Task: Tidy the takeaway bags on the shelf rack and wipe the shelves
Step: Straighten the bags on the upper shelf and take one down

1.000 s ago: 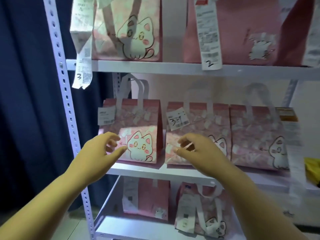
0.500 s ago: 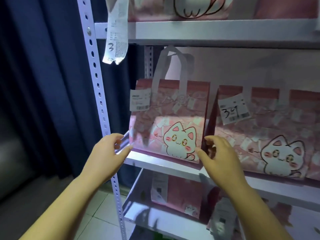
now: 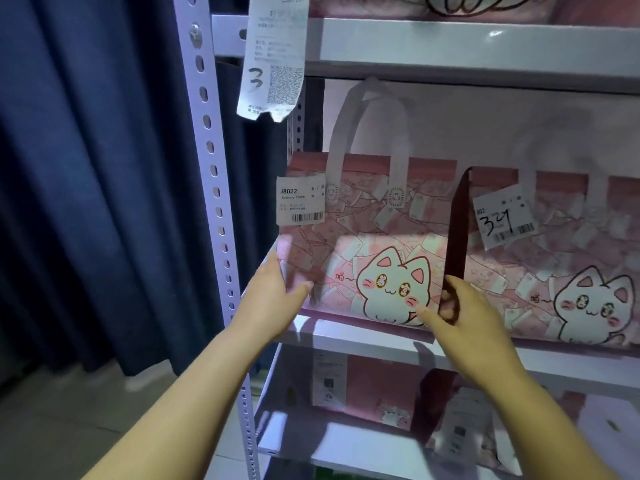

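A pink takeaway bag (image 3: 367, 244) with a white cat print and a J8022 label stands at the left end of the middle shelf (image 3: 363, 337). My left hand (image 3: 277, 299) grips its lower left corner, thumb across the front. My right hand (image 3: 457, 313) grips its lower right corner, thumb on the front and fingers curled round the side. A second pink cat bag (image 3: 554, 258), labelled 34, stands just to its right.
The white perforated rack post (image 3: 214, 188) rises left of my left hand, with a dark blue curtain (image 3: 97, 168) behind. A long receipt (image 3: 273, 57) marked 3 hangs from the upper shelf (image 3: 450, 46). More pink bags (image 3: 374, 389) sit on the lower shelf.
The view has moved closer and to the left. Both hands have gone from hovering before the bags to gripping the left bag's lower corners.
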A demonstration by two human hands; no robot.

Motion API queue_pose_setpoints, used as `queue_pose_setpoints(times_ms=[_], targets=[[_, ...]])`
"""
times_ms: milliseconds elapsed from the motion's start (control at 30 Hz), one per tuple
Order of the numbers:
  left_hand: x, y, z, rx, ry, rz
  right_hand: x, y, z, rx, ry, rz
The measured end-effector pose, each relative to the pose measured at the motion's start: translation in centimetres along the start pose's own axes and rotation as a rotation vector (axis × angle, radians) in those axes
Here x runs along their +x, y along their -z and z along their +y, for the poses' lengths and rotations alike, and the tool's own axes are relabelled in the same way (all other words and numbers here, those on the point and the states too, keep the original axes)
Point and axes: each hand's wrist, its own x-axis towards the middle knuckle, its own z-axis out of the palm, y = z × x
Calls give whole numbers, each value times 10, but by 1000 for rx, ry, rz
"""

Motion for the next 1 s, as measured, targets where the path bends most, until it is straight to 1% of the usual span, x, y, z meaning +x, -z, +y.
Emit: queue_pose_setpoints(times_ms=[100,200,300,400,533,600,733,833,1000], targets=[[-3,-1,-2,-32,-41,14,-1,-1,-1,36,-1,-4],[-6,1,-5,-27,-40,6,-1,-1,-3,43,2,18],[-8,5,-5,11,-53,2,-2,0,-5,67,-10,14],[-10,11,-1,33,-78,34,-3,1,-6,79,-28,18],[-14,21,11,9,-129,80,-9,9,-8,83,-55,96],[-18,25,19,9,-178,115,-15,16,-8,127,-56,142],[-27,27,41,11,-279,129,-28,33,-1,158,-3,214],[-35,20,61,13,-364,114,-37,46,10,172,-1,232],[-47,-6,96,9,-435,28,-43,71,42,119,-20,212]])
